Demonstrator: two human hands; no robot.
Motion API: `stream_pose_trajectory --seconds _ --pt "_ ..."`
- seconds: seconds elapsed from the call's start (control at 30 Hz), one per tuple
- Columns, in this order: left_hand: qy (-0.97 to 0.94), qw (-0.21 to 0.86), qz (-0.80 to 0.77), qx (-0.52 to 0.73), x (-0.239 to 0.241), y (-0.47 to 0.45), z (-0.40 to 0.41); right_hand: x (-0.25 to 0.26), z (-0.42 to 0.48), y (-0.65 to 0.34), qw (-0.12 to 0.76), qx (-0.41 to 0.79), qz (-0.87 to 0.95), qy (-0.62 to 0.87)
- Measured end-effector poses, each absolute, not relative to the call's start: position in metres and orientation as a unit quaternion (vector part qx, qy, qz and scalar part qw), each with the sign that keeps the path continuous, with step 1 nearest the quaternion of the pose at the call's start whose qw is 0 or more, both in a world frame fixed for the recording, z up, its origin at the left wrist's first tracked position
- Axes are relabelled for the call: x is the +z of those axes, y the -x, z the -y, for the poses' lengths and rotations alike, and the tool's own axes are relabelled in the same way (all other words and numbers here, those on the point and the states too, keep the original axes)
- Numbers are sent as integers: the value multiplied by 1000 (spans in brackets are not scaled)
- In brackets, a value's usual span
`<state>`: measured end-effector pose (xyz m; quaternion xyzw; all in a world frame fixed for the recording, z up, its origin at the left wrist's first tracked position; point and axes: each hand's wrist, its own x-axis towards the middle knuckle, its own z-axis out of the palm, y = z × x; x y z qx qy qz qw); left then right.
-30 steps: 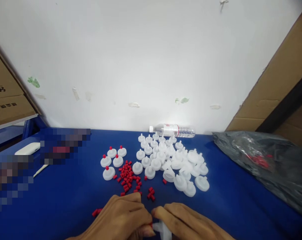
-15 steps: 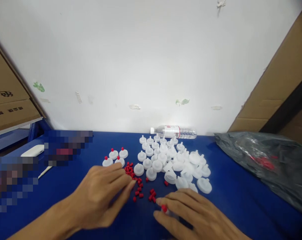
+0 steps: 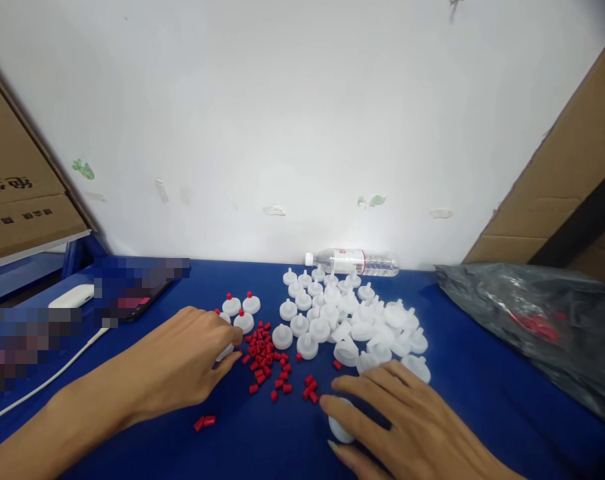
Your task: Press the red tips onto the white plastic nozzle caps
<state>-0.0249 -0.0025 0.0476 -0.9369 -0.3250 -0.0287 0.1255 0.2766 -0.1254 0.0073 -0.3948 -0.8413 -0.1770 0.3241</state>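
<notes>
My left hand (image 3: 195, 357) is at the left of the table, thumb and fingers closed around a white nozzle cap (image 3: 225, 352), mostly covered by the hand. Just behind it stand several white nozzle caps with red tips (image 3: 243, 323). At the front right, my right hand (image 3: 382, 420) has its thumb and index finger around another white nozzle cap (image 3: 340, 428); its top is hidden under the fingers. Between the hands lie many loose small red tip caps (image 3: 262, 350). Beyond the right hand spreads a pile of bare white nozzle caps (image 3: 329, 313).
A clear plastic bottle (image 3: 355, 262) lies against the white wall. A grey plastic bag (image 3: 507, 313) with red pieces sits at right. On the left are a phone (image 3: 145, 297), a white device (image 3: 72, 296), a white cable (image 3: 47, 381) and cardboard boxes (image 3: 27, 220).
My left hand has moved left from the red tip caps to the finished row. The red-tipped cap at my right hand is gone from there; a white nozzle cap shows under its fingers.
</notes>
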Motion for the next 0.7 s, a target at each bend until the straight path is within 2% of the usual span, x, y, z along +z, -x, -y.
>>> stream_pose_trajectory --seconds 0.1,0.27,0.57,0.7 --pt "943 122 307 -23 46 25 0 18 125 -286 324 -195 824 421" --pt "947 113 297 -39 46 24 -1 27 116 -301 261 -233 810 471" --pt "949 40 280 -139 56 8 9 22 111 -302 240 -188 829 469" --pt "952 44 257 -158 55 4 13 21 111 -302 255 -169 835 458"
